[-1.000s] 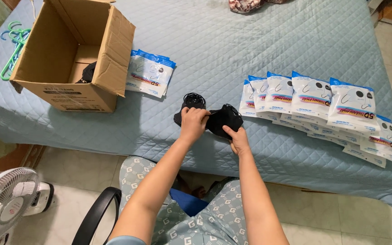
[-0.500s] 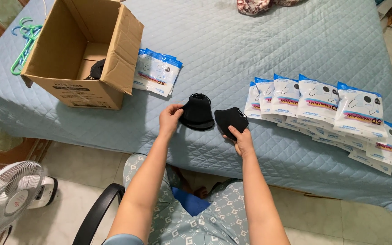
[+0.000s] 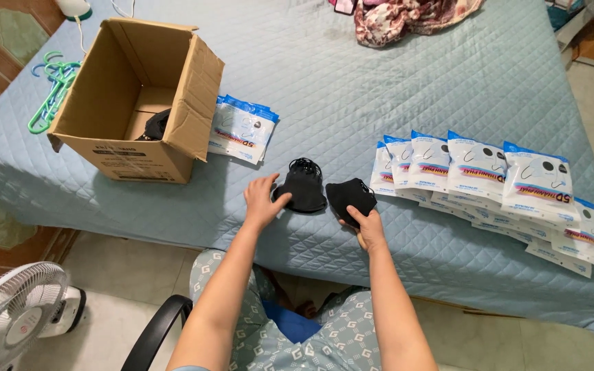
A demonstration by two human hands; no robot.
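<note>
A stack of black face masks [image 3: 304, 187] lies on the blue quilted bed [image 3: 352, 89] near its front edge. My left hand [image 3: 261, 200] rests at the stack's left side, fingers spread, thumb touching the stack's edge. Just to the right, a second black mask [image 3: 350, 195] lies flat on the quilt, and my right hand [image 3: 366, 225] pinches its near edge with the thumb on top. The two black piles sit a small gap apart.
An open cardboard box [image 3: 139, 148] at the left has a dark item inside [image 3: 155, 126]. White and blue mask packets [image 3: 243, 128] lean beside it; several more packets [image 3: 489, 172] fan out at the right. Green hangers [image 3: 51, 96], a floor fan [image 3: 15, 317], a chair arm [image 3: 151, 331], and floral cloth [image 3: 414, 17] are also in view.
The single black bundle held by both hands has been split in two. My left hand set one stack down to the left and loosened; my right hand keeps the other piece.
</note>
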